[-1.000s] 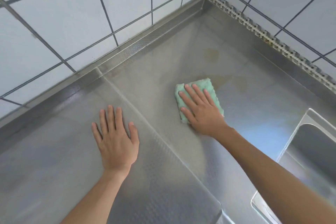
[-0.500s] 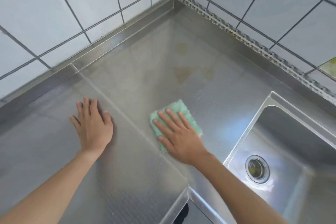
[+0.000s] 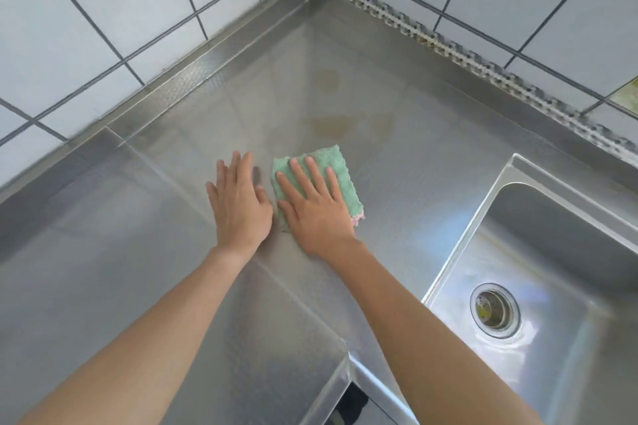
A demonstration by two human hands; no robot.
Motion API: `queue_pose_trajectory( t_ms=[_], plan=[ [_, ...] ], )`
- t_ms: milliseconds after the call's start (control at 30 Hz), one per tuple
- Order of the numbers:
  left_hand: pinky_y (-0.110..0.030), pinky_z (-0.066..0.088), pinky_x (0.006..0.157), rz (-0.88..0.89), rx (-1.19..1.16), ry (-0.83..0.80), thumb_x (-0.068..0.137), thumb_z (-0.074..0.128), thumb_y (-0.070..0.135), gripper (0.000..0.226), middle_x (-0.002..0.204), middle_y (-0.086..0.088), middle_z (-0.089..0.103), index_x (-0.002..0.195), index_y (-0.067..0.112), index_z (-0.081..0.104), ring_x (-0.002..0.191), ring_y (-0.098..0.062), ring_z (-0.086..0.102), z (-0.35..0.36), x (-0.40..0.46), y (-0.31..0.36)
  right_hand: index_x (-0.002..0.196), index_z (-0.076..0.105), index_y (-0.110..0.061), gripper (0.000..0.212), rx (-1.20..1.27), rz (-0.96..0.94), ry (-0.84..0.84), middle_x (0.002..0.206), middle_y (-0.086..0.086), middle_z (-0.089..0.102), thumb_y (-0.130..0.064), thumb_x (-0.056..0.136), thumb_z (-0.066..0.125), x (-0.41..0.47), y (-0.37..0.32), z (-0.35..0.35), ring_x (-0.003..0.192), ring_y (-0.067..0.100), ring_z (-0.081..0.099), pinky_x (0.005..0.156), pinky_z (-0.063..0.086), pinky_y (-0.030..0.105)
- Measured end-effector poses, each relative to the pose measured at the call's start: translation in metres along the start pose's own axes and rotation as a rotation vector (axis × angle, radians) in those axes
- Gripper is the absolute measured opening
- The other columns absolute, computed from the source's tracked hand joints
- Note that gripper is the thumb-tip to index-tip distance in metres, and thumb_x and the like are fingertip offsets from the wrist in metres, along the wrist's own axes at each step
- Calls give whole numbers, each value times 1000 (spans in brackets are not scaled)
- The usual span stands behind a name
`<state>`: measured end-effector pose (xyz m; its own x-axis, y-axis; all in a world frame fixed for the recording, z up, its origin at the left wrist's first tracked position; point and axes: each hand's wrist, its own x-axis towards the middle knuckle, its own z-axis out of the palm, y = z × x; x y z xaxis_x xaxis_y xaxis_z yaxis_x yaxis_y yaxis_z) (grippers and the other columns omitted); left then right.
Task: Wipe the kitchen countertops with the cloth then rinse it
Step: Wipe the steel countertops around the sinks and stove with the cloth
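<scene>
Left hand (image 3: 238,203) has slid beside the cloth (image 3: 340,167), flat and empty, bracing while the right hand (image 3: 316,207) presses it flat-fingered to wipe.

White tiled wall (image 3: 103,10) — perforated strip (image 3: 448,48)

I see a stainless steel countertop (image 3: 431,162) running into a tiled corner, with a seam crossing it diagonally and faint brownish stains (image 3: 340,124) toward the back. Lying flat on it is a folded green cloth (image 3: 340,164), a pink edge showing at its near corner. My right hand (image 3: 316,209) presses flat on the cloth; my left hand (image 3: 238,205) rests flat on the steel just beside it.
</scene>
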<state>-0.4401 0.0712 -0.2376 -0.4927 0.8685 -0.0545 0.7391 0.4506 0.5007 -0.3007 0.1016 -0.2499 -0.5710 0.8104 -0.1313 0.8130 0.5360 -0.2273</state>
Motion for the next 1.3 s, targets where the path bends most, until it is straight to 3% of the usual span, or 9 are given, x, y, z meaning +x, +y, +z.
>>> queue_pose_trajectory(
  t_ms=[133, 267, 400, 600, 733, 900, 1033, 1167, 1300],
  plan=[
    [-57, 9, 127, 46, 55, -5, 104, 51, 15, 58, 171, -10, 27, 159, 13, 35, 161, -36, 12, -1, 13, -2, 160, 28, -30, 52, -7, -85, 12, 170, -5, 19, -42, 110, 28, -67, 49, 1, 159, 22, 6, 128, 7, 48],
    [-58, 10, 127, 24, 110, -64, 106, 49, 27, 56, 173, -8, 24, 158, 12, 36, 161, -36, 10, 11, 38, 8, 160, 27, -31, 54, 11, 31, -15, 170, -7, 17, -47, 108, 23, -92, 120, -18, 159, 18, 4, 127, 11, 49],
    [-60, 2, 128, -10, 212, -12, 111, 32, 38, 61, 176, -5, 14, 165, 13, 24, 163, -34, 1, 32, 37, 12, 162, 18, -33, 59, 41, 265, 20, 171, -7, 7, -51, 106, 13, -50, 175, -37, 158, 17, -5, 128, -2, 44],
    [-64, 10, 127, 38, 280, 136, 107, 25, 42, 64, 172, -10, 27, 162, 10, 32, 161, -37, 13, 49, 36, 3, 163, 9, -31, 58, 43, 435, 30, 172, -3, -3, -49, 108, 13, 72, 205, -59, 158, 21, -11, 127, -8, 46],
    [-63, 11, 127, 41, 289, 153, 106, 26, 42, 64, 171, -11, 29, 161, 10, 34, 161, -37, 15, 50, 35, 3, 163, 10, -30, 57, 40, 328, 8, 172, -1, -2, -47, 108, 13, 112, 172, -57, 158, 23, -11, 126, -10, 48],
    [-63, 10, 127, 26, 277, 153, 106, 24, 43, 65, 172, -10, 28, 161, 9, 35, 162, -36, 13, 48, 36, 5, 162, 24, -27, 57, -35, -8, -1, 171, 0, 14, -46, 109, 16, 31, 131, -38, 159, 25, 1, 127, 3, 50],
    [-64, 10, 127, 23, 279, 151, 106, 25, 43, 64, 172, -11, 29, 161, 9, 35, 162, -35, 13, 47, 36, 6, 162, 20, -30, 56, -61, -134, -84, 171, -5, 11, -48, 109, 18, -14, 167, -44, 159, 18, -3, 128, 3, 46],
    [-63, 11, 127, 17, 286, 163, 107, 28, 41, 63, 171, -11, 29, 160, 9, 36, 162, -35, 14, 46, 35, 9, 163, 13, -33, 57, -67, 78, -48, 172, -6, 5, -49, 108, 15, 21, 200, -58, 158, 17, -9, 128, -3, 46],
    [-63, 11, 128, 5, 280, 157, 107, 30, 41, 63, 173, -8, 26, 162, 11, 34, 162, -33, 12, 47, 34, 9, 163, 12, -29, 58, -5, 329, 25, 172, -1, 1, -47, 109, 16, 89, 165, -56, 158, 24, -10, 127, -8, 48]
  ],
)
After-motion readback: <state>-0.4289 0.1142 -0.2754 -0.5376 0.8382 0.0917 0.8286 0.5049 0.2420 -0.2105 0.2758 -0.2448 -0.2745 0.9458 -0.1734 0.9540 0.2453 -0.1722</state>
